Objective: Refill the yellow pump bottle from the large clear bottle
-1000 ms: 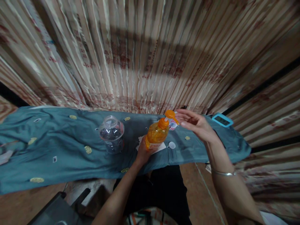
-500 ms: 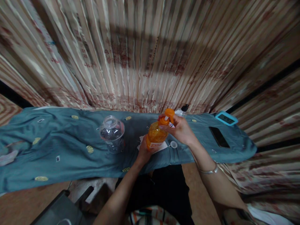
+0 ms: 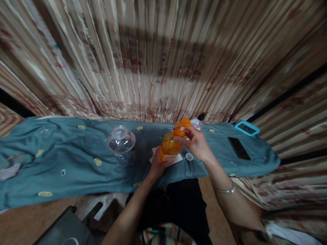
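An orange pump bottle (image 3: 170, 147) with an orange pump head (image 3: 183, 125) stands on a blue-green cloth (image 3: 63, 160). My left hand (image 3: 156, 165) grips the bottle's lower body from below. My right hand (image 3: 196, 143) is closed around the neck just under the pump head. A white paper (image 3: 178, 159) lies under the bottle. Just right of the bottle's base lies a small white cap (image 3: 189, 157).
A clear plastic bottle (image 3: 122, 145) stands to the left on the cloth. A black phone (image 3: 238, 148) and a cyan-framed device (image 3: 247, 128) lie at the right end. A small bottle with a dark cap (image 3: 200, 119) stands behind my right hand. Striped curtains (image 3: 158, 61) hang behind.
My right hand went from open beside the pump head to gripping the bottle's neck under it. The left hand kept its hold on the bottle.
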`<control>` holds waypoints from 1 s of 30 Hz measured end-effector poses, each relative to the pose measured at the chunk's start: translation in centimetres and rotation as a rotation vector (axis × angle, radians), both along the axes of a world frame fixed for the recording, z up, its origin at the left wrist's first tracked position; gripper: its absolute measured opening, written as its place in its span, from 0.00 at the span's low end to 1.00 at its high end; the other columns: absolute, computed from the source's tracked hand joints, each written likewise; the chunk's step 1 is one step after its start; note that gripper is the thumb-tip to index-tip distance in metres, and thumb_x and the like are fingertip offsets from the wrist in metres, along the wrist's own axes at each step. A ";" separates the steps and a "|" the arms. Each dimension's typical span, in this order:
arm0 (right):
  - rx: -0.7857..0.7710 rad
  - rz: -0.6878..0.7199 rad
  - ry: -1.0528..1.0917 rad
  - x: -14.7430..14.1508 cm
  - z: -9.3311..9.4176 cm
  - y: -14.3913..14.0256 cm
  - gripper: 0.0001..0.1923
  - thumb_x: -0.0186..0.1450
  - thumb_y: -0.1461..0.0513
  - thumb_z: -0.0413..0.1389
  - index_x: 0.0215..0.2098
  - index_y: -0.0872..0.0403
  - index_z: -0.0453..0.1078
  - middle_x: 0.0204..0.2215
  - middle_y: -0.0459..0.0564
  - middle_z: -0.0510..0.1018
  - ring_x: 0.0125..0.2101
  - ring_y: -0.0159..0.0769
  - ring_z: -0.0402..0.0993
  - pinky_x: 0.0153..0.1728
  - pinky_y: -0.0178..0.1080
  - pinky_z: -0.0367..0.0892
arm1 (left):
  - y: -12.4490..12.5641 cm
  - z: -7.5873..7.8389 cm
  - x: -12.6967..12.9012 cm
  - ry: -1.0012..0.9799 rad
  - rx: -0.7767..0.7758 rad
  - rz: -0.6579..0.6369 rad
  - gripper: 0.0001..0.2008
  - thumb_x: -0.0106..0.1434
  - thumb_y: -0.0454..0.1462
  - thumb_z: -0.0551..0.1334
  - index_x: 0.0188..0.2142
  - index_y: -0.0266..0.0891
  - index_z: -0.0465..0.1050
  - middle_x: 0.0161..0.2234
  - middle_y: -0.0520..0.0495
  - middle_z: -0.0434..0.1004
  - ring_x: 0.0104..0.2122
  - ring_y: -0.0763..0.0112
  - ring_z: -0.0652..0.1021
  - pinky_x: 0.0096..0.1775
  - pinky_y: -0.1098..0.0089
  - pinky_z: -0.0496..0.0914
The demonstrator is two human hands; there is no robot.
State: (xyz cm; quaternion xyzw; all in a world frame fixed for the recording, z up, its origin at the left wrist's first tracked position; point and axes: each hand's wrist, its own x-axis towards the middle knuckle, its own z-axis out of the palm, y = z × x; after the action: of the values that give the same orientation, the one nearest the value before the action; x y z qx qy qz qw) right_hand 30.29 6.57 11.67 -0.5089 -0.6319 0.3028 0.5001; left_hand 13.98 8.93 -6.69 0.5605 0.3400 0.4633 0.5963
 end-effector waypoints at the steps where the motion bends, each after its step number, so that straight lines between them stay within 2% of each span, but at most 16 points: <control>1: 0.016 -0.048 0.001 -0.2 -0.4 0.0 0.31 0.66 0.38 0.72 0.49 0.52 0.74 0.47 0.53 0.81 0.48 0.46 0.80 0.55 0.46 0.76 | 0.0 0.0 0.0 -0.002 0.003 0.001 0.39 0.52 0.47 0.81 0.59 0.43 0.69 0.57 0.38 0.82 0.57 0.47 0.83 0.62 0.45 0.76; 4: 0.026 -0.077 -0.002 -0.4 -0.4 -0.3 0.32 0.64 0.39 0.75 0.51 0.51 0.74 0.49 0.53 0.81 0.48 0.46 0.80 0.55 0.45 0.76 | 0.0 0.0 -0.1 0.019 0.015 0.010 0.39 0.52 0.47 0.81 0.59 0.44 0.69 0.58 0.40 0.82 0.58 0.46 0.82 0.63 0.44 0.75; 7: -0.006 0.042 -0.015 0.1 0.8 -0.8 0.32 0.67 0.38 0.71 0.55 0.51 0.75 0.55 0.53 0.80 0.54 0.47 0.79 0.57 0.43 0.76 | 0.0 0.0 -0.1 0.013 0.031 0.006 0.38 0.53 0.48 0.81 0.59 0.44 0.70 0.58 0.39 0.81 0.59 0.46 0.82 0.64 0.44 0.74; 9: -0.023 0.075 -0.039 0.2 1.2 -0.9 0.29 0.70 0.38 0.67 0.54 0.51 0.76 0.54 0.53 0.80 0.54 0.47 0.79 0.56 0.44 0.76 | 0.0 -0.1 -0.1 0.013 0.032 0.009 0.39 0.53 0.48 0.81 0.59 0.43 0.70 0.59 0.38 0.81 0.60 0.44 0.81 0.64 0.44 0.73; 11: -0.010 0.002 -0.056 0.0 0.8 -0.8 0.28 0.69 0.39 0.67 0.52 0.52 0.76 0.50 0.53 0.81 0.51 0.48 0.80 0.54 0.45 0.76 | 0.0 -0.2 -0.1 0.025 0.028 0.011 0.40 0.53 0.48 0.81 0.60 0.43 0.69 0.59 0.37 0.80 0.60 0.44 0.81 0.64 0.44 0.74; 14: 0.039 -0.189 -0.079 -0.5 -0.3 -0.8 0.28 0.66 0.42 0.71 0.49 0.53 0.74 0.47 0.53 0.82 0.46 0.48 0.81 0.52 0.46 0.75 | 0.0 -0.1 -0.1 0.036 0.027 -0.008 0.38 0.54 0.48 0.80 0.60 0.43 0.69 0.58 0.38 0.81 0.58 0.46 0.82 0.62 0.45 0.75; 16: 0.045 -0.226 -0.098 -0.7 -0.6 -0.9 0.28 0.65 0.43 0.72 0.49 0.53 0.74 0.48 0.54 0.82 0.46 0.48 0.81 0.51 0.45 0.74 | 0.0 0.0 -0.2 0.040 0.035 -0.013 0.37 0.55 0.47 0.80 0.59 0.43 0.69 0.58 0.38 0.81 0.58 0.46 0.82 0.62 0.45 0.75; 20: 0.023 -0.048 -0.102 -0.2 0.3 -1.2 0.31 0.67 0.41 0.68 0.58 0.51 0.74 0.58 0.53 0.79 0.57 0.48 0.78 0.58 0.44 0.74 | 0.0 0.0 -0.3 0.043 0.077 0.000 0.37 0.55 0.46 0.80 0.60 0.43 0.69 0.59 0.38 0.81 0.59 0.45 0.81 0.65 0.44 0.73; 22: 0.014 -0.006 -0.113 -0.1 0.5 -1.2 0.28 0.70 0.42 0.64 0.58 0.51 0.75 0.57 0.52 0.79 0.57 0.47 0.79 0.58 0.44 0.74 | 0.0 -0.3 -0.2 0.044 0.090 0.005 0.38 0.55 0.47 0.80 0.60 0.43 0.69 0.59 0.38 0.81 0.59 0.46 0.81 0.65 0.43 0.74; 24: 0.025 -0.073 -0.127 -0.4 0.2 -1.1 0.25 0.70 0.43 0.64 0.54 0.52 0.76 0.51 0.52 0.81 0.50 0.48 0.81 0.52 0.44 0.75 | 0.1 -0.5 -0.1 0.047 0.097 0.006 0.37 0.56 0.48 0.79 0.60 0.43 0.69 0.58 0.39 0.81 0.59 0.46 0.82 0.64 0.44 0.74; 27: 0.062 -0.240 -0.139 -0.9 -0.5 -1.0 0.25 0.67 0.43 0.68 0.47 0.53 0.74 0.46 0.53 0.82 0.43 0.49 0.81 0.47 0.45 0.73 | 0.1 -0.9 -0.1 0.047 0.104 0.014 0.37 0.55 0.48 0.79 0.59 0.43 0.69 0.57 0.39 0.81 0.58 0.46 0.82 0.63 0.43 0.75; 28: 0.068 -0.267 -0.139 -1.0 -0.5 -1.0 0.25 0.66 0.43 0.70 0.46 0.53 0.74 0.45 0.54 0.82 0.42 0.48 0.81 0.47 0.45 0.73 | 0.2 -1.0 -0.1 0.043 0.105 0.017 0.37 0.55 0.48 0.79 0.59 0.43 0.69 0.57 0.39 0.81 0.58 0.46 0.82 0.63 0.43 0.75; 30: 0.063 -0.235 -0.130 -1.0 -0.3 -1.1 0.28 0.65 0.42 0.71 0.48 0.53 0.74 0.47 0.54 0.82 0.44 0.48 0.81 0.48 0.45 0.74 | 0.2 -1.0 -0.1 0.031 0.105 0.016 0.37 0.55 0.48 0.80 0.59 0.43 0.69 0.57 0.39 0.82 0.58 0.45 0.82 0.63 0.42 0.75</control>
State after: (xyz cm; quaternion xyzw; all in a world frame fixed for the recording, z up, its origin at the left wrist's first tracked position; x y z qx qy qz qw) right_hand 29.32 5.49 11.33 -0.5819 -0.6081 0.1886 0.5060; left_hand 13.86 9.08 -7.71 0.5955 0.3288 0.4763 0.5571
